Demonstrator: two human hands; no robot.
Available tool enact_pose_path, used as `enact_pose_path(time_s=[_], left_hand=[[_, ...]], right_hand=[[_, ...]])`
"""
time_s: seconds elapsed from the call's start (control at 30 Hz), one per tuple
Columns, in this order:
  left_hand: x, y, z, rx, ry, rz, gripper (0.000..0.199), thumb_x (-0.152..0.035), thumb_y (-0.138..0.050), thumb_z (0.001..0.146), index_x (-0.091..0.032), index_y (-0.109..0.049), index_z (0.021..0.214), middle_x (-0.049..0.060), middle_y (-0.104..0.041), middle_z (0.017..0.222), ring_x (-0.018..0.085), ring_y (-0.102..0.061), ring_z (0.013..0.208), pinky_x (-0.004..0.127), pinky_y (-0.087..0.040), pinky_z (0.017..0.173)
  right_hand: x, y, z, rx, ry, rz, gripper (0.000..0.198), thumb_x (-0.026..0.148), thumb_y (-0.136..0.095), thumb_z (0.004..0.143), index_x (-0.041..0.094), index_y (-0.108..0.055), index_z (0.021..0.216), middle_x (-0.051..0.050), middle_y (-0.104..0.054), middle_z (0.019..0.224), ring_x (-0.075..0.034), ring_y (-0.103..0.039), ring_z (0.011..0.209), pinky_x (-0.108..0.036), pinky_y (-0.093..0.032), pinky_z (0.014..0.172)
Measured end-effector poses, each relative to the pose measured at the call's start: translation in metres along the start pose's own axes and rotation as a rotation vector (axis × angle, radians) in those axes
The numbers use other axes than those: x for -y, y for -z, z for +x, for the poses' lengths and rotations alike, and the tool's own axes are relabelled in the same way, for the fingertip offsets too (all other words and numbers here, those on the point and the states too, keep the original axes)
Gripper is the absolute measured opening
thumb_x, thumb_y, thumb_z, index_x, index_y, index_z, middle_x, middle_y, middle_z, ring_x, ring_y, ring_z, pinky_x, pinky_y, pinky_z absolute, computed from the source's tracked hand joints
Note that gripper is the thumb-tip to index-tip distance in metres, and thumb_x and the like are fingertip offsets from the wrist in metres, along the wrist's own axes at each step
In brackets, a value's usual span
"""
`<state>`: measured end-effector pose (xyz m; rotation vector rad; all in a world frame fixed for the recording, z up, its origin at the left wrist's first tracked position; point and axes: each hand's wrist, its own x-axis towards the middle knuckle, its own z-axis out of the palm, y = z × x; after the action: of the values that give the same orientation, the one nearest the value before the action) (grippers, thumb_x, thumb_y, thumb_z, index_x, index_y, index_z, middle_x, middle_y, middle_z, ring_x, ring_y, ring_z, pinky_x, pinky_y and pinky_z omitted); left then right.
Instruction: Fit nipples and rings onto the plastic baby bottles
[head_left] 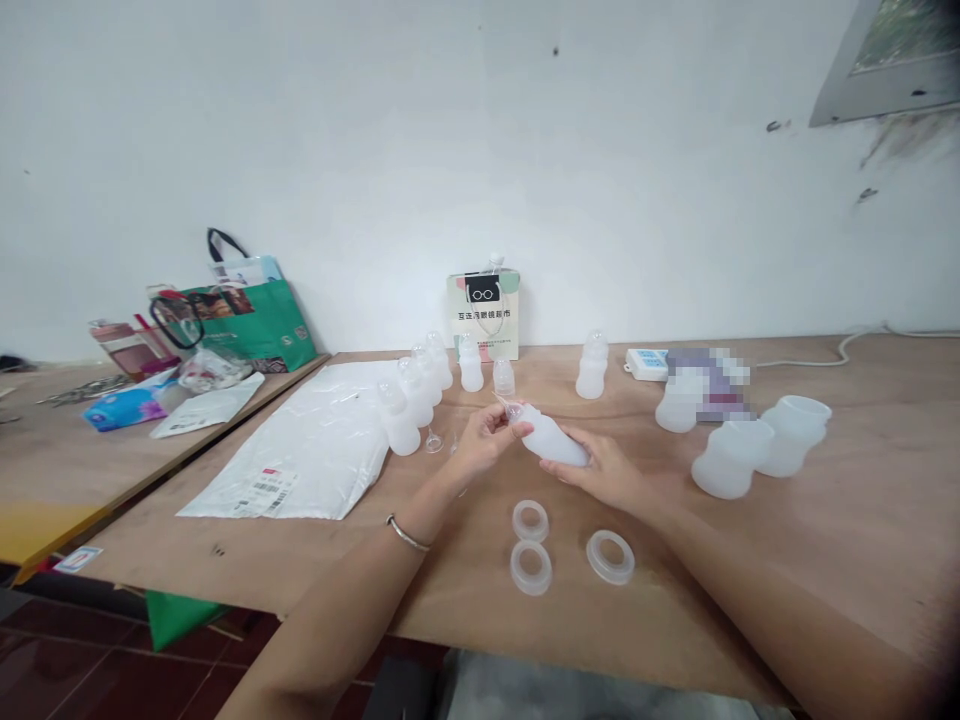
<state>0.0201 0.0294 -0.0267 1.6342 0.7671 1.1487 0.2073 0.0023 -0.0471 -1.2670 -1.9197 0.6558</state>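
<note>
Tilted above the table is a frosted white baby bottle (553, 440), its top end pointing up and left. My right hand (604, 468) is closed round its lower part. At the neck, my left hand (487, 436) pinches the clear nipple (514, 411) and collar end; the fingers partly hide it. In front of my hands lie three translucent collar rings: an upper ring (531, 521), a lower ring (531, 567) and a right ring (610, 557). A clear silicone nipple (433, 440) rests left of my left hand.
Assembled bottles (397, 415) stand in a row by a white plastic mailer bag (300, 440). More stand near a paper bag (484, 310). Open bottles (724, 460) are on the right, near a white box (646, 364). A green bag (259, 320) sits on the left table.
</note>
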Motion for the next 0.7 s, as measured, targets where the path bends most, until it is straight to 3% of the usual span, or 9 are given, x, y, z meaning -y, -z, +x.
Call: enact_pose_path(time_s=[0.17, 0.43, 0.6, 0.7], left_hand=[[-0.009, 0.002, -0.005, 0.082, 0.000, -0.003, 0.032, -0.036, -0.059, 0.075, -0.016, -0.061, 0.101, 0.007, -0.062, 0.105, 0.020, -0.054, 0.100, 0.030, -0.041, 0.086], [-0.018, 0.002, -0.007, 0.196, -0.037, 0.038, 0.030, -0.036, -0.057, 0.077, -0.015, -0.061, 0.098, 0.007, -0.060, 0.101, 0.017, -0.053, 0.092, 0.027, -0.040, 0.080], [-0.008, 0.007, -0.001, 0.166, -0.066, 0.028, 0.045, -0.048, -0.053, 0.077, -0.017, -0.058, 0.109, 0.008, -0.060, 0.106, 0.020, -0.053, 0.098, 0.031, -0.040, 0.084], [0.006, 0.016, 0.014, -0.017, -0.096, -0.078, 0.055, -0.057, -0.039, 0.080, -0.019, -0.051, 0.119, 0.010, -0.056, 0.116, 0.021, -0.051, 0.106, 0.034, -0.038, 0.090]], right_hand=[[-0.006, 0.002, 0.003, 0.279, -0.060, 0.354, 0.033, 0.045, -0.060, 0.071, 0.015, -0.060, 0.086, -0.002, -0.062, 0.076, -0.016, -0.056, 0.068, -0.025, -0.041, 0.057], [-0.016, 0.002, 0.004, 0.477, -0.109, 0.607, 0.035, 0.043, -0.063, 0.069, 0.013, -0.060, 0.088, -0.005, -0.065, 0.083, -0.013, -0.057, 0.067, -0.024, -0.041, 0.057], [-0.008, -0.008, 0.005, 0.398, -0.113, 0.651, 0.038, 0.041, -0.063, 0.070, 0.015, -0.055, 0.096, -0.007, -0.065, 0.091, -0.016, -0.060, 0.077, -0.027, -0.045, 0.065], [-0.009, -0.018, 0.008, 0.262, -0.066, 0.633, 0.047, 0.037, -0.063, 0.070, 0.018, -0.047, 0.110, -0.008, -0.060, 0.109, -0.020, -0.056, 0.098, -0.033, -0.046, 0.081]])
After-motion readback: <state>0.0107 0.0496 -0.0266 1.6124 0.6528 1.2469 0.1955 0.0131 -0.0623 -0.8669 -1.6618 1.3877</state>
